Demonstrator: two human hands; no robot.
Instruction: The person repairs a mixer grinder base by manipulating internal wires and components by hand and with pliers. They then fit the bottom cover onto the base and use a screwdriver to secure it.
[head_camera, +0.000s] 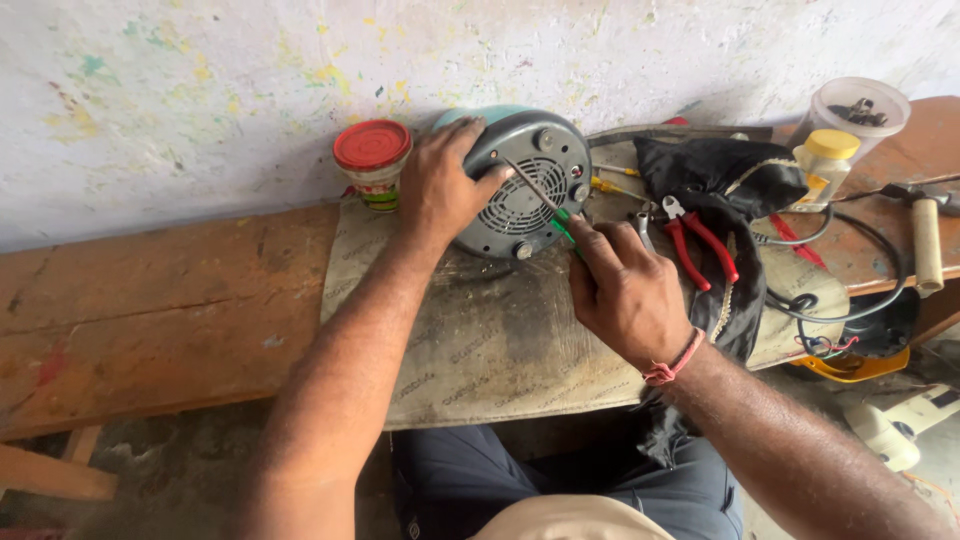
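Note:
A round grey appliance base (525, 185) with a vented middle lies tipped on a worn mat (480, 340) on the wooden bench. My left hand (445, 185) grips its left rim and steadies it. My right hand (625, 290) holds a green-handled screwdriver (545, 200); its thin shaft reaches up and left onto the grey underside near the vent.
A red-lidded jar (372, 160) stands left of the appliance against the paint-flecked wall. Red-handled pliers (700, 245) lie on black cloth (720, 175) at right. Farther right are a yellow-capped bottle (825, 160), a clear tub (860, 110), black cables (850, 300) and a hammer handle (927, 245).

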